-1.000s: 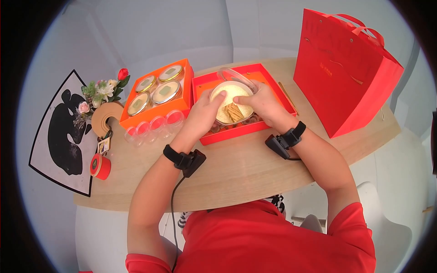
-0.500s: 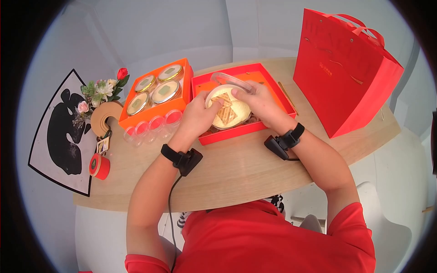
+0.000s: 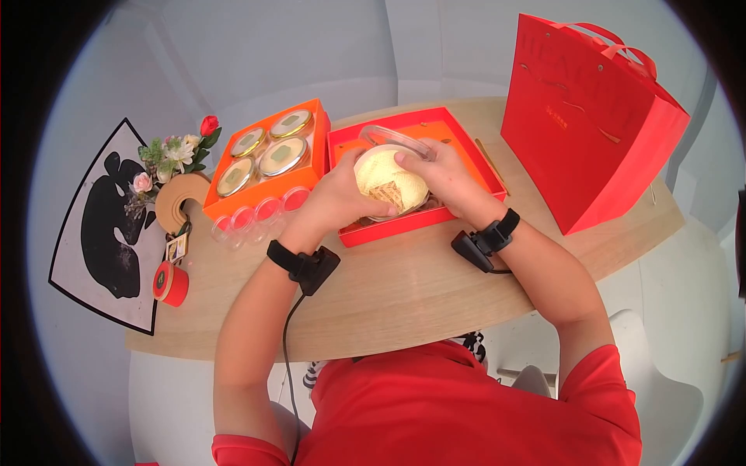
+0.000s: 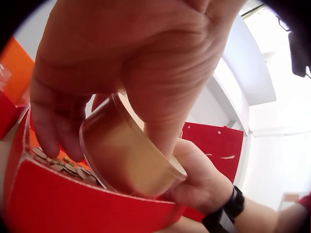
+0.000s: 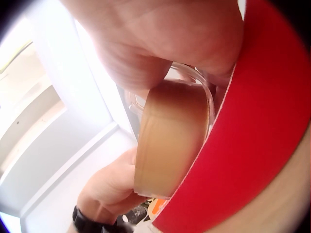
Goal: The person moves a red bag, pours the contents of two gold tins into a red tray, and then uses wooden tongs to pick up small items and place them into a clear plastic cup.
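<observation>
One round tub [image 3: 380, 165], pale-filled, tilted over the red box [image 3: 412, 227]; left hand [image 3: 336, 199] and right hand [image 3: 451, 180] both gripping it. Clear lid [image 3: 373, 132] off, just behind; tub not set down. Beside, an orange box [image 3: 299, 180] of four jars [image 3: 283, 158], all capped.

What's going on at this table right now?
A person is holding a round tub with a pale yellow top, left hand and right hand both gripping it, tilted, over an open red box. What looks like its clear lid is off, at the tub's far side by the right hand. To the left, four lidded jars sit in an orange box; a red bag stands to the right.
</observation>
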The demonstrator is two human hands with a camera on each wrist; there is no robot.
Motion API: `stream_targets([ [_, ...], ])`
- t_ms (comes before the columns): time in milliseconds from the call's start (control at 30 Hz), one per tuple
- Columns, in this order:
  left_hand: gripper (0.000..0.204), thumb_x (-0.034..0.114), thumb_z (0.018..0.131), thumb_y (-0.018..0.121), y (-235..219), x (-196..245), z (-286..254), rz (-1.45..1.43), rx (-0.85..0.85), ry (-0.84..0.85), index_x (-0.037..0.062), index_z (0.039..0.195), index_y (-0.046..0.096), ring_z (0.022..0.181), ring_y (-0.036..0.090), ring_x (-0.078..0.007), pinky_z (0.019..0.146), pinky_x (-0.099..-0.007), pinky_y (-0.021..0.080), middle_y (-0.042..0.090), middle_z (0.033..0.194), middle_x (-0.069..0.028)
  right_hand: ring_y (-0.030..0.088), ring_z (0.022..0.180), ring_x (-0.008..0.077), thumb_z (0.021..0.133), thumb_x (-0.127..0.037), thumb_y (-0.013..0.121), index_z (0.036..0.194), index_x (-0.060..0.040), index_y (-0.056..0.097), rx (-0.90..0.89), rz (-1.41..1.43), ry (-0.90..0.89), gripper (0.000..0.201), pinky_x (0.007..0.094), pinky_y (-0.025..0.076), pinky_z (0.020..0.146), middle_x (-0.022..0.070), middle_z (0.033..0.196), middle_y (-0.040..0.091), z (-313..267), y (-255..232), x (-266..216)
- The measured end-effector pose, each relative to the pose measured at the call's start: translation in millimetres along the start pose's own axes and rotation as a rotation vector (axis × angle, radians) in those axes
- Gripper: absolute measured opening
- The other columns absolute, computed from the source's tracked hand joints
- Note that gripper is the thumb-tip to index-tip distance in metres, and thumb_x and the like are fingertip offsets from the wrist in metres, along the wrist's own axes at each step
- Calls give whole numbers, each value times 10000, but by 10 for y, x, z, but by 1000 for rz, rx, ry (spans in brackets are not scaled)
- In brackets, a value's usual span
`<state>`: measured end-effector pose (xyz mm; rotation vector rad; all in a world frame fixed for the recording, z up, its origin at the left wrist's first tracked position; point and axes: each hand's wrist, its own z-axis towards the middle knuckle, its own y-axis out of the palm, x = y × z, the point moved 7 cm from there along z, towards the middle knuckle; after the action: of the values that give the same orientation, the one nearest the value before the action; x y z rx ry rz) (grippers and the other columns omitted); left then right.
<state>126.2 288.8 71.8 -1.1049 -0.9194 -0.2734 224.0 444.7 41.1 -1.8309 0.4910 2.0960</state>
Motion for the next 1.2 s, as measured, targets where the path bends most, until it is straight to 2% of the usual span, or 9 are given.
stream_targets([
  [67, 1066, 344, 728, 973, -5, 48, -12, 140, 61, 43, -48, 1562, 437, 1141, 760, -330, 932, -410, 614, 734, 1284, -252, 743, 963, 186, 1034, -277, 746, 1322, 52, 656, 5, 5, 4, 446, 334, 620, 724, 142, 1156, 754, 0, -7, 3],
  [167, 973, 369, 799, 936, -24, 82, -24, 256, 103, -73, -1, 1562, 457, 1126, 759, -311, 954, -387, 602, 738, 1280, -233, 737, 992, 181, 1035, -258, 748, 1327, 59, 652, 10, 16, 0, 441, 332, 612, 775, 143, 1171, 754, 5, -9, 6],
  [367, 776, 409, 967, 794, -113, 92, -30, 254, 186, -99, -23, 1545, 507, 1049, 783, -303, 903, -399, 598, 774, 1193, -244, 723, 1043, 169, 1044, -222, 740, 1340, 80, 635, -5, 114, -2, 436, 328, 584, 884, 145, 1200, 749, 17, 5, 49],
  [467, 735, 487, 1021, 705, -111, -65, 35, 208, 214, -38, -7, 1534, 522, 1060, 778, -373, 910, -441, 603, 780, 1125, -273, 724, 1050, 174, 1049, -217, 729, 1359, 81, 617, -9, 137, -15, 444, 332, 586, 895, 146, 1209, 745, 23, 6, 49],
  [633, 674, 470, 1072, 653, -75, -94, -8, -257, 145, -167, 24, 1556, 509, 1113, 765, -284, 908, -401, 617, 736, 1275, -177, 725, 1119, 194, 1085, -235, 658, 1417, 70, 580, -65, 175, 42, 457, 368, 606, 923, 155, 1239, 733, 64, -30, 132],
  [733, 607, 362, 1108, 607, 25, -45, -104, -689, 48, -189, 49, 1603, 449, 1210, 730, -261, 941, -407, 643, 650, 1421, -153, 723, 1140, 199, 1111, -276, 619, 1437, 54, 572, -16, 130, 249, 466, 380, 619, 903, 154, 1250, 723, -88, -38, 0],
  [933, 512, 280, 1134, 536, 151, 24, -204, -981, -94, -167, 64, 1588, 437, 1255, 717, -258, 923, -418, 687, 640, 1455, -147, 707, 1177, 198, 1118, -366, 636, 1523, -15, 544, -45, 263, -12, 544, 349, 597, 944, 134, 1283, 700, -10, 41, -67],
  [1033, 479, 293, 1133, 541, 113, -78, -211, -1059, -115, -169, 65, 1549, 473, 1217, 732, -244, 909, -405, 688, 670, 1414, -144, 675, 1251, 212, 1102, -334, 674, 1565, -28, 518, -11, 116, -81, 577, 351, 559, 1032, 148, 1386, 667, -50, 55, -201],
  [1200, 467, 338, 1136, 534, 56, -168, -318, -1191, -117, -198, 65, 1513, 505, 1156, 754, -227, 895, -393, 692, 700, 1359, -152, 581, 1393, 237, 1046, -312, 744, 1596, -6, 486, -173, -88, -356, 680, 390, 471, 1169, 158, 1501, 596, -129, 167, -337],
])
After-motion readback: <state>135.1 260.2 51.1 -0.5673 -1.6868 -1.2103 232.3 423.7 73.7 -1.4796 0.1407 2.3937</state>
